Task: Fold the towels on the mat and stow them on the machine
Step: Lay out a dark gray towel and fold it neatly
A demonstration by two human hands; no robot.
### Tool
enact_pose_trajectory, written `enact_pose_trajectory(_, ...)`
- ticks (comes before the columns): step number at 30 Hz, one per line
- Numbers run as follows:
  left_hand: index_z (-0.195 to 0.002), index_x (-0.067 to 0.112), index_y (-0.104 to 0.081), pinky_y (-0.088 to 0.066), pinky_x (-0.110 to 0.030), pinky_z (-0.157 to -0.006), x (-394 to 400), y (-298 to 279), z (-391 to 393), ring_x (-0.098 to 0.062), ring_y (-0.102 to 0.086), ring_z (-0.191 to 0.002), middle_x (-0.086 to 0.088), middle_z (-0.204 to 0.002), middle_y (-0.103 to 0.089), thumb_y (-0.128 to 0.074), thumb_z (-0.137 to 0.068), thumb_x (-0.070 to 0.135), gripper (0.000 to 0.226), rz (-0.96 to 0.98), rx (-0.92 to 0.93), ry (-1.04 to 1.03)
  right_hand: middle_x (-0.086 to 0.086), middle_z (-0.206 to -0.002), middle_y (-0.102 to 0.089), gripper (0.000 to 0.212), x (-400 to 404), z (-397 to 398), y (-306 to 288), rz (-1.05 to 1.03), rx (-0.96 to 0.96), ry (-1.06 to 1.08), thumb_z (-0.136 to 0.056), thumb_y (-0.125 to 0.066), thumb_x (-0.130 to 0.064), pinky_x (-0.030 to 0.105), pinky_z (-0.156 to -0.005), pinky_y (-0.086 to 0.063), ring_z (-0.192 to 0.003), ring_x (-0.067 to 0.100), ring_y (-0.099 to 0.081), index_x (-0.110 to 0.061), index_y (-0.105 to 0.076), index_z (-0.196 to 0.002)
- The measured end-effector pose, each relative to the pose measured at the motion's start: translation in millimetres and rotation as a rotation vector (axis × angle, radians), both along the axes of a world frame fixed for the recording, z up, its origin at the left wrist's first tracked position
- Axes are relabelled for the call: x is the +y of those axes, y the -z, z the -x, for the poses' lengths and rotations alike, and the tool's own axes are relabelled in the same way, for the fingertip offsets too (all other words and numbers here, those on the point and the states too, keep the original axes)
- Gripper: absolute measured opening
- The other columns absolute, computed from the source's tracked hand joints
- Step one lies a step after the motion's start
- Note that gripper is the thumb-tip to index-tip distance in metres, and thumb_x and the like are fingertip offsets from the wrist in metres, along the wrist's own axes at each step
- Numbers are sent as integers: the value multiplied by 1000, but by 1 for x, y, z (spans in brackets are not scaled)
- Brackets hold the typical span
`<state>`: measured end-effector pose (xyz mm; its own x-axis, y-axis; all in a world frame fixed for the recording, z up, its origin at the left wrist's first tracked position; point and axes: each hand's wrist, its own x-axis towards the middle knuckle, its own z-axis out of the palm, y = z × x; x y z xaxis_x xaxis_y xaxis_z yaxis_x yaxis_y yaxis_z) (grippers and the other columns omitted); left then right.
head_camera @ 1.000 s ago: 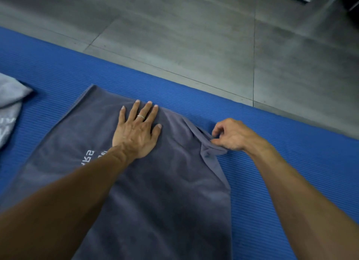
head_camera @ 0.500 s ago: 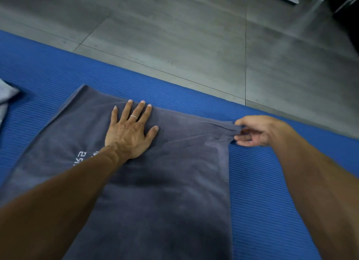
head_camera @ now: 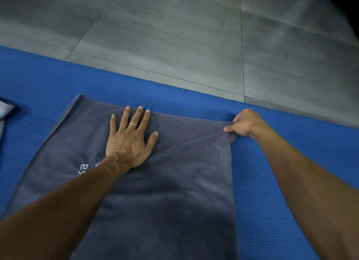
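So starting at the far left, there's a scrap of pale cloth (head_camera: 4,112) poking in at the edge of the blue mat (head_camera: 291,162), probably another towel waiting its turn, though we can't really tell from that sliver. Next over is the dark grey towel (head_camera: 174,201), spread out on the mat right in front of us, its long side running from the far edge back toward our body, with some white lettering near the left arm. Our left hand (head_camera: 129,141) lies flat on it near the far edge, fingers straight and spread, pinning the cloth down, ring showing. Moving right, faint creases fan from the pinned spot toward the far right corner, so the cloth looks pulled snug there. Our right hand (head_camera: 242,123) has that corner pinched between thumb and curled fingers, just where towel meets bare mat. We'd say the right hand is the one placed to carry the fold, since it already holds the corner, and it'd likely go leftward across or back toward us. The machine isn't in view, only grey floor (head_camera: 174,36) beyond.
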<state>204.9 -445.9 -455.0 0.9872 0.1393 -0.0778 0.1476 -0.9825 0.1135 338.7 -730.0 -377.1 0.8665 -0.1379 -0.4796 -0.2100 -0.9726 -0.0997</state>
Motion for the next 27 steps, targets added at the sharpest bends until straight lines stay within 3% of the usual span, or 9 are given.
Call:
enact_pose_trajectory(3,-154,28,4,6,-55,-118,-1,-1,0,-24,11,-148,6,-162,5,-1,-88,68,77,6,26,0,11,-123,-54,42,12,11,-6,170,-103,54,-80,-63,-10,48,-94,-45,-112,32,-51,-14,-51,-120)
enact_pose_trajectory(6,-154,28,5,5,-56,-118,-1,-1,-1,-25,13,-148,5,-162,6,-5,-90,67,76,3,49,2,8,-128,-51,34,46,59,3,3,-429,-266,-90,-54,-26,49,-97,-41,-120,31,-46,-18,-54,-122)
enact_pose_trajectory(9,-154,27,2,4,-56,-117,0,-3,-1,-26,12,-148,5,-163,3,-8,-91,67,76,19,42,26,0,-158,-27,52,75,110,27,-115,-227,-619,-97,-34,-52,49,-114,-27,-145,23,-24,-30,-39,-145)
enact_pose_trajectory(11,-154,27,1,5,-56,-117,2,-3,-1,-26,11,-148,4,-163,2,-8,-91,67,76,14,40,38,-8,-164,-1,59,60,118,37,10,-147,-489,-98,-22,-57,51,-120,-11,-150,16,-1,-37,-14,-153)
enact_pose_trajectory(13,-154,26,1,4,-57,-117,3,-2,-1,-27,11,-148,3,-163,1,-8,-91,67,76,4,36,47,-10,-163,4,59,29,119,38,139,-128,-241,-99,-18,-57,55,-119,-4,-150,17,0,-37,-6,-154)
enact_pose_trajectory(16,-154,24,-2,3,-59,-117,2,-2,0,-29,9,-148,1,-163,-2,-11,-90,68,78,22,33,58,1,-163,-9,61,9,134,27,184,-124,-63,-100,-24,-54,56,-118,-10,-148,26,-10,-28,-14,-154)
enact_pose_trajectory(21,-155,22,-7,7,-60,-116,8,-10,12,-29,9,-148,-2,-163,0,-23,-91,67,80,123,60,144,1,-157,-27,52,34,221,11,23,-267,-121,-98,-43,-42,43,-114,-22,-141,24,-28,-20,-39,-145)
enact_pose_trajectory(25,-149,11,-32,-11,-65,-114,5,-24,120,-32,-18,-147,-9,-156,-29,-26,-94,52,69,163,-104,351,-1,-158,-25,49,19,301,19,-73,-188,-84,-99,-45,-39,42,-112,-26,-144,20,-26,-20,-42,-145)
enact_pose_trajectory(27,-146,11,-39,-17,-64,-113,3,-21,191,-31,-24,-145,-9,-153,-36,-27,-94,50,67,158,-68,431,0,-158,-28,47,4,333,19,-131,-216,-24,-99,-48,-32,41,-113,-26,-144,20,-27,-19,-45,-144)
